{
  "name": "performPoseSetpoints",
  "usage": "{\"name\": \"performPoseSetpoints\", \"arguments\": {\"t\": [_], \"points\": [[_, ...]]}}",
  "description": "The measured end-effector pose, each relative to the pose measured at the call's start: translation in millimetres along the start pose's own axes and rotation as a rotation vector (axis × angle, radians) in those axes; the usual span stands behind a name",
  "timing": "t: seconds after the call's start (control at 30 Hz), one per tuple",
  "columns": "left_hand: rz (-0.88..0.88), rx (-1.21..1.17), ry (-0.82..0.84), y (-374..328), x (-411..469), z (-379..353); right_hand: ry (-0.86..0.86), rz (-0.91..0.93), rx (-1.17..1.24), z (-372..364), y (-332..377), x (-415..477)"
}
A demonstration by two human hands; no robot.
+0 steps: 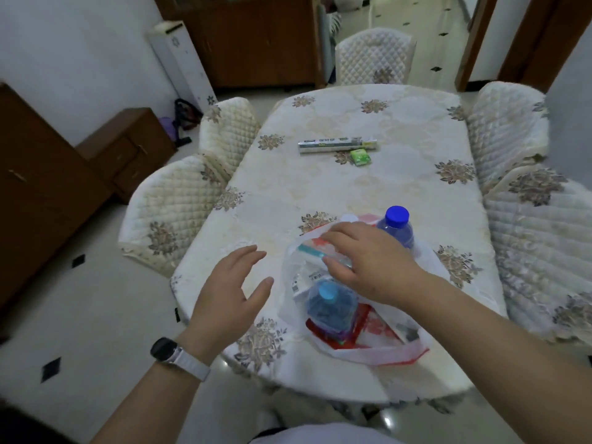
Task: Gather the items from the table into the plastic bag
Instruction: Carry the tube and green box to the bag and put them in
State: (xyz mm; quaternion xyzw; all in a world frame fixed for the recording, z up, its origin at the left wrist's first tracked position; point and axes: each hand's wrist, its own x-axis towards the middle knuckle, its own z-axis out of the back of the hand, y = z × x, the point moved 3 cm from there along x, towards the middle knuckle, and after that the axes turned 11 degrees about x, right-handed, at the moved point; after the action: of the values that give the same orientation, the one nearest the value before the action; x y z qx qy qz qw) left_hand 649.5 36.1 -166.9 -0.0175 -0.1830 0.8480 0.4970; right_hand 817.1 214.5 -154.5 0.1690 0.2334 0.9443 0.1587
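Plastic bag (368,355) under the right hand (368,261), grip unclear; left hand (227,296) hovers beside it, fingers spread

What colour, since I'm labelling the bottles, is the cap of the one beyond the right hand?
Deep blue; the head view shows the cap clearly.

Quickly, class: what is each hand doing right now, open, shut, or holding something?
Left hand: open, fingers spread, holding nothing.
Right hand: grips a flat packet at the mouth of the plastic bag.
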Motion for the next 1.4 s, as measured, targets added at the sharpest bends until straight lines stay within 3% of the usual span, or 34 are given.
{"name": "performPoseSetpoints", "arguments": {"t": [0.27, 0.63, 0.83, 1.17, 1.4], "points": [[-0.010, 0.148, -0.155, 91.6, -28.6, 41.0, 0.121, 0.205, -0.140, -62.0, 95.4, 65.0], [0.133, 0.313, -0.182, 334.4, -98.5, 91.3, 0.318, 0.299, -0.241, -233.8, 260.7, 183.2], [0.244, 0.362, -0.230, 425.4, -132.4, 133.2, 0.363, 0.370, -0.257, -294.5, 342.2, 239.0], [0.411, 0.372, -0.246, 530.2, -128.7, 161.0, 0.377, 0.449, -0.176, -376.0, 389.5, 340.4], [0.464, 0.480, -0.187, 632.2, -64.5, 184.9, 0.381, 0.483, -0.073, -457.0, 389.5, 464.4]]}}
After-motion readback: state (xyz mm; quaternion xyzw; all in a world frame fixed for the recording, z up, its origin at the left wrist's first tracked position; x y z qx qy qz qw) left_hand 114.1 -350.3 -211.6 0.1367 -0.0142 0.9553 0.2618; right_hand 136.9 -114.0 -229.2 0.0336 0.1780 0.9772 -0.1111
